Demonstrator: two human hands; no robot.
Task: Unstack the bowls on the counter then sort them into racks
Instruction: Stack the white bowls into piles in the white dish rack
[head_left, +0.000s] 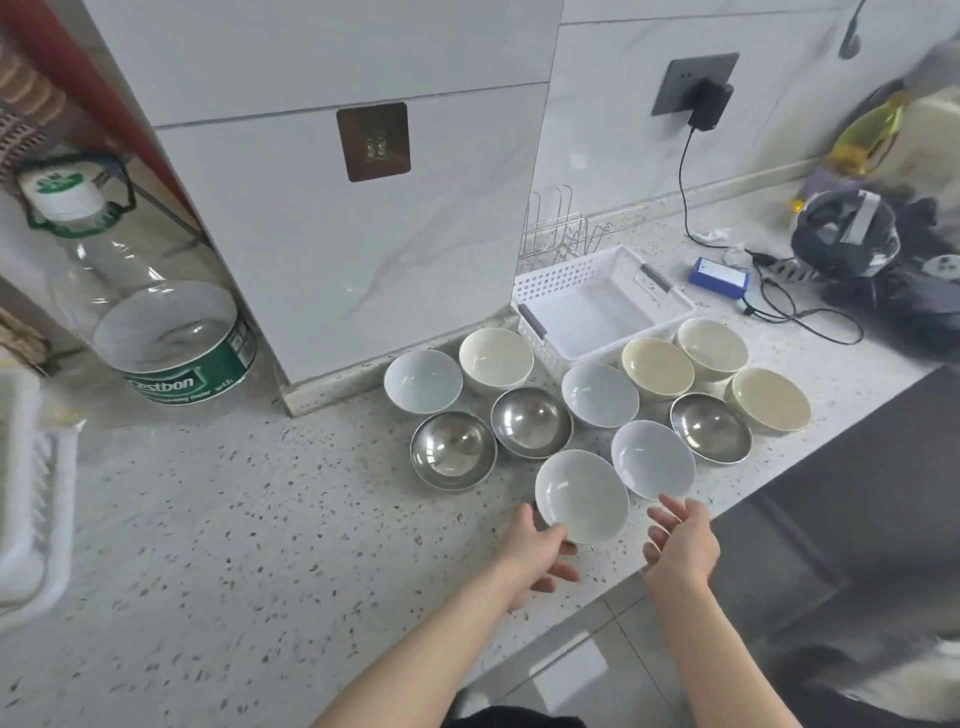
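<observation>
The head view looks down on a speckled counter (249, 525). At upper left of the frame a large clear water bottle (150, 291) stands against the tiled wall. Right of centre a white perforated basket (597, 306) sits empty, with a wire rack (561, 234) just behind it. At upper right lie a blue box (719, 273), a black cable and a blurred heap of dark items.

Eleven bowls are spread singly in the centre: four pale blue, four cream, three steel. The nearest pale blue bowl (582, 496) sits at lower centre, a second blue bowl (652, 460) touching it at right, a steel bowl (452, 449) near its left.

The left hand (540, 558) grips the nearest bowl's near rim, thumb on top, fingers curled beneath. The right hand (680, 540) hovers beside it, palm turned inward, fingers loosely spread, holding nothing.
</observation>
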